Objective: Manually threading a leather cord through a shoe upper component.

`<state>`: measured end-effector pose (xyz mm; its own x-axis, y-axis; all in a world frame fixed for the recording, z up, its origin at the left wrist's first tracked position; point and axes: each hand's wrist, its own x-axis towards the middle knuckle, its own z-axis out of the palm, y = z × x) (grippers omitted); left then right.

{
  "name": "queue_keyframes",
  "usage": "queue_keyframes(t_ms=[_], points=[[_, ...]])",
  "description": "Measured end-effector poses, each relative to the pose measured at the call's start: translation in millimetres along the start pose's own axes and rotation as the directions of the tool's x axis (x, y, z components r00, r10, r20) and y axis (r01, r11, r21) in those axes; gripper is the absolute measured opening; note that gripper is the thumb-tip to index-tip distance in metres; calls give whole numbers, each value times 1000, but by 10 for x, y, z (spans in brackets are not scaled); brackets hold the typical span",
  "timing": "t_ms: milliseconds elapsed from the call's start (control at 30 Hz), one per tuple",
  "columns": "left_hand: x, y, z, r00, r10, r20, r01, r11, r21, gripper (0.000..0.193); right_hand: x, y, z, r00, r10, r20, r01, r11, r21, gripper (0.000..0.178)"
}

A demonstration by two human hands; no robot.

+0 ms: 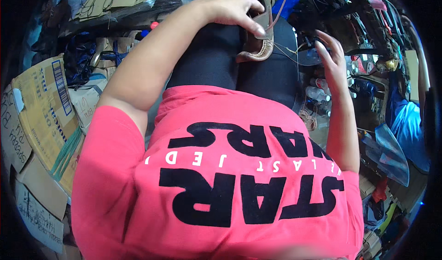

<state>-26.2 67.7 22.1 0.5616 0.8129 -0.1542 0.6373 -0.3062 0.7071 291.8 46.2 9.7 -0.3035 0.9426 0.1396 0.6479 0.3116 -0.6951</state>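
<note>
A brown leather shoe (258,48) with pale stitching round its edge rests on my dark-clad thighs, at the top middle of the view. My left hand (237,14) is closed on the shoe, its thumb and fingers pressed against the side and opening. A thin thread (284,47) runs from the stitched edge out to the right. To the right of the shoe, my right hand (334,57) is raised with its fingers curled toward the thread. Something small and dark sits at those fingertips, too small to make out.
Cardboard boxes (43,103) stack up on the left, beside green cord (66,155). Clear bottles (317,93) stand beyond my right knee. Flat cardboard pieces (115,2) and plastic wrap lie at the top left. A blue bag (294,0) lies behind the shoe.
</note>
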Motion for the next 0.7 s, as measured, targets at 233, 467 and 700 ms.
queue_keyframes(t_ms=[233, 467, 700], points=[[130, -8, 24, 985, 7, 170, 14, 993, -120, 40, 611, -89, -281, 982, -33, -188, 55, 992, 112, 42], [270, -61, 140, 960, 29, 280, 30, 978, -205, 30, 376, -152, -485, 923, -44, -382, 121, 976, 179, 35], [265, -56, 192, 958, 58, 281, 2, 978, -210, 30, 254, -792, 331, 836, -132, 533, 238, 962, -136, 25]])
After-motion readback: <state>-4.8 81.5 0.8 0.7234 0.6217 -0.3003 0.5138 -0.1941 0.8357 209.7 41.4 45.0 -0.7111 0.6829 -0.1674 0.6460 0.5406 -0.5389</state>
